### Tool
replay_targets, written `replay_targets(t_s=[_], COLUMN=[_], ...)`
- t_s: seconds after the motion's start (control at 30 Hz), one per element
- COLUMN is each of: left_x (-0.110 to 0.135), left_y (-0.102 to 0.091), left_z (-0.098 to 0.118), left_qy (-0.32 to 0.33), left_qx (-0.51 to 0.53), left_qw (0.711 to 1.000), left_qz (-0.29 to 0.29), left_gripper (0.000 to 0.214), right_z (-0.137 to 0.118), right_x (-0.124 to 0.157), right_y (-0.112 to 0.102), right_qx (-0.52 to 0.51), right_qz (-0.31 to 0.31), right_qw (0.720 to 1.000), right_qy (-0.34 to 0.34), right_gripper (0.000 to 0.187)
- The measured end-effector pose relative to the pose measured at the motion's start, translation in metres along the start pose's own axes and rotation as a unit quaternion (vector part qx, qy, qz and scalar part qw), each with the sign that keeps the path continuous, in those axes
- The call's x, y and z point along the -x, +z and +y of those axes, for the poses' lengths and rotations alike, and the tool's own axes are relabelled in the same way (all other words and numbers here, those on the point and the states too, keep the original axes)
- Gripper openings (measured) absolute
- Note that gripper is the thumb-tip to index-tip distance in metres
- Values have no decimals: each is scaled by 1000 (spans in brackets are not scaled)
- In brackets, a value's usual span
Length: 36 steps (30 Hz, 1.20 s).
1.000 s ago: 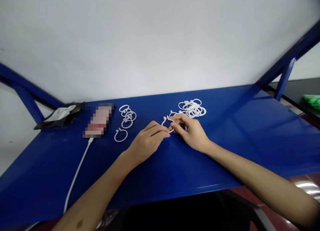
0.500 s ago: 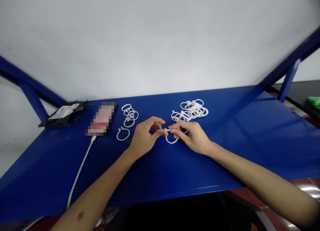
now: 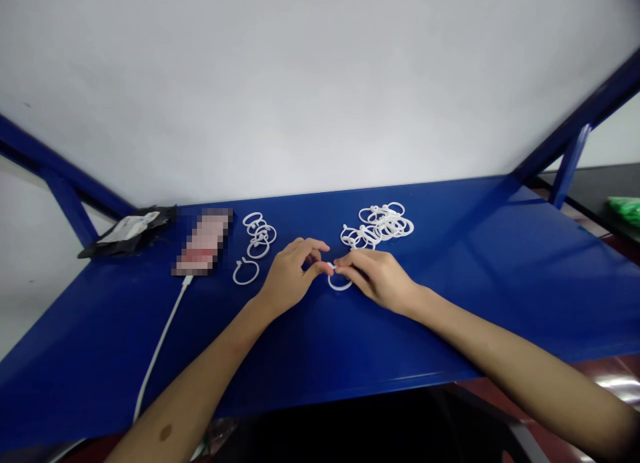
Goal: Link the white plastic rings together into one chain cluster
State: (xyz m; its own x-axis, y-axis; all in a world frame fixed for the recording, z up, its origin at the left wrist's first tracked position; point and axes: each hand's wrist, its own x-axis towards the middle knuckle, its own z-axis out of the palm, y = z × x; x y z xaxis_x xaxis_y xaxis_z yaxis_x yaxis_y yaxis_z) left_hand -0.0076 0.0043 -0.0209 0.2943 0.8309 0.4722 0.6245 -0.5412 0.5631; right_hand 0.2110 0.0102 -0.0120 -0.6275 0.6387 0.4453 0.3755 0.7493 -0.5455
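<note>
Both hands have eased a little lower and closer together since half a second ago, and the white ring [image 3: 340,283] between them now sits near the blue table [image 3: 480,276]. The left hand [image 3: 290,276] pinches the ring's left end between thumb and forefinger; the right hand [image 3: 375,276] pinches the other end, fingertips of the two hands almost touching. Behind the right hand lies a heap of white rings [image 3: 381,224] (tangled, uncounted). To the left of the left hand lies a smaller group of rings [image 3: 256,237], one of them apart and nearer. Farther left are a blurred-out phone [image 3: 201,243] with a white cable [image 3: 157,349], and a black pouch [image 3: 127,231].
</note>
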Motion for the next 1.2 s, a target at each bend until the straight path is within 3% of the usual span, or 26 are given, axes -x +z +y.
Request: replay_targets(t_s=[0.13, 0.27, 0.37, 0.5, 0.67, 0.97, 1.2], left_x=[-9, -12, -10, -8, -10, -13, -13], left_y=[-15, -32, -38, -41, -43, -40, -38], left_z=[-11, -21, -31, -38, -34, -16, -4], left_qy=[-29, -135, -173, -177, -170, -196, -224], left_qx=[-185, -373, -429, -414, -354, -181, -139], left_qw=[982, 918, 886, 891, 919, 963, 964], left_qz=[17, 15, -16, -55, -33, 20, 34], left_gripper=[28, 38, 38, 23, 21, 23, 27], right_z=[8, 30, 47, 58, 46, 15, 6], right_x=[-7, -8, -7, -7, -8, -6, -5], right_y=[-8, -22, -28, -29, -26, -11, -6], right_qx=[62, 139, 202, 254, 259, 213, 167], right_qz=[76, 171, 188, 173, 196, 123, 72], right_qw=[994, 974, 958, 947, 942, 969, 983], right_qy=[37, 53, 73, 91, 85, 21, 4], right_gripper=[20, 22, 24, 27, 26, 24, 27])
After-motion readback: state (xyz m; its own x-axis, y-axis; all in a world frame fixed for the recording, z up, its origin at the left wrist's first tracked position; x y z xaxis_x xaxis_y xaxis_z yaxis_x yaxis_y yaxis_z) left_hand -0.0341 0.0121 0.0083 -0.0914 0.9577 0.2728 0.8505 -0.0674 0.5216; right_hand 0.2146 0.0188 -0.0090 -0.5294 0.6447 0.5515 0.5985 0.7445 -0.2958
